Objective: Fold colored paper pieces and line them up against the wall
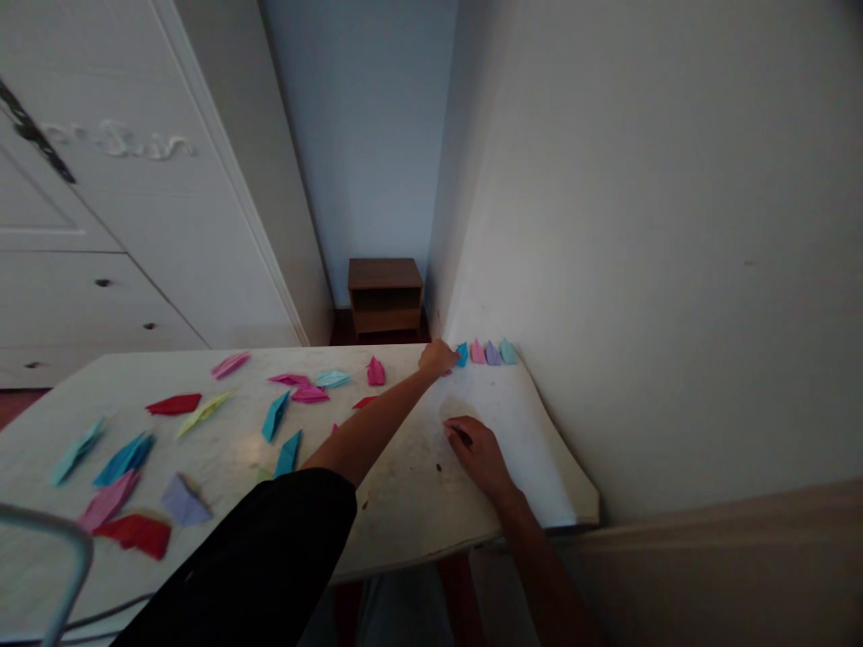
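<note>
At the far right part of the table, my left hand (438, 358) has its fingers closed at the edge of a blue folded-paper piece (462, 355). This piece stands at the left end of a short row along the wall, beside a pink one (477, 351), a purple one (493, 353) and a pale teal one (508, 351). Nearer to me, my right hand (480, 449) rests loosely curled above the table, with a gap between thumb and forefinger. Nothing shows in it. My left arm hides part of the table and some paper pieces.
Several folded-paper pieces lie scattered on the white table (397, 512), including a red one (173, 404) and a magenta one (376, 371). A wall (640, 270) borders the right side. A grey tube (84, 562) curves at the lower left. Behind stands a brown cabinet (386, 319).
</note>
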A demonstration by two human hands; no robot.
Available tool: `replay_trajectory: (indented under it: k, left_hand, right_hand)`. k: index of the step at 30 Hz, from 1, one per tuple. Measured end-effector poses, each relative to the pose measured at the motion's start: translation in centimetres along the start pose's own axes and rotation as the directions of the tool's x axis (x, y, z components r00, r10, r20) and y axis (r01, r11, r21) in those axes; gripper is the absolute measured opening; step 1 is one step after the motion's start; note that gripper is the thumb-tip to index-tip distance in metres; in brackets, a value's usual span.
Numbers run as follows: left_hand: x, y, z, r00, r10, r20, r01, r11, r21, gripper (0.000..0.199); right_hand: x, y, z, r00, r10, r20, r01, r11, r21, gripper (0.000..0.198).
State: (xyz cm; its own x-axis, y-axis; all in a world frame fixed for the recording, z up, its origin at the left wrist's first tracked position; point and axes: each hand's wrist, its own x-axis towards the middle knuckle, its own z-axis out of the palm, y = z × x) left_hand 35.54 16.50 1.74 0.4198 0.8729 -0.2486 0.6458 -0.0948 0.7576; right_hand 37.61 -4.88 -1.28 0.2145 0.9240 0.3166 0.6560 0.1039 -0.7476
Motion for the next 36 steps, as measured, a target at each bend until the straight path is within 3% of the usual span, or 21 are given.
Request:
replay_trajectory:
  k: [5, 9, 13, 16, 27, 36]
  left_hand:
    - [-0.3, 0.2, -0.1, 0.999, 0.036, -0.023, -0.032, 0.986, 0.161, 0.028]
    - [-1.2, -0.1, -0.2, 0.979, 0.194, -0.064, -0.167, 0.939, 0.299, 0.034]
    - [-2.4, -0.8, 0.1, 0.892, 0.453, 0.001, -0.413, 0.813, 0.411, 0.032]
    - [-2.7, -1.3, 0.6, 0.835, 0.546, 0.065, -0.509, 0.724, 0.465, 0.025]
    - [-2.3, -1.3, 2.0, 0.811, 0.584, 0.03, -0.507, 0.677, 0.534, 0.029]
    - [-5.2, -1.2, 0.2, 0.831, 0.556, 0.001, -0.495, 0.739, 0.457, 0.042]
  right_hand:
    - [0.0, 0.1, 0.1, 1.0, 0.0, -0.011, 0.0, 1.0, 0.009, 0.022]
    - [0.0, 0.2, 0.1, 1.0, 0.01, -0.024, -0.01, 1.0, 0.014, 0.022]
    - [0.0, 0.0, 0.1, 1.0, 0.027, -0.013, -0.027, 1.0, 0.005, 0.021]
    - [0.1, -0.1, 0.0, 0.999, 0.043, -0.006, -0.043, 0.999, 0.0, 0.021]
    - [0.2, 0.1, 0.1, 0.999, 0.05, -0.014, -0.05, 0.999, 0.022, 0.022]
    - [0.3, -0.2, -0.2, 0.996, 0.085, -0.007, -0.085, 0.995, 0.046, 0.022]
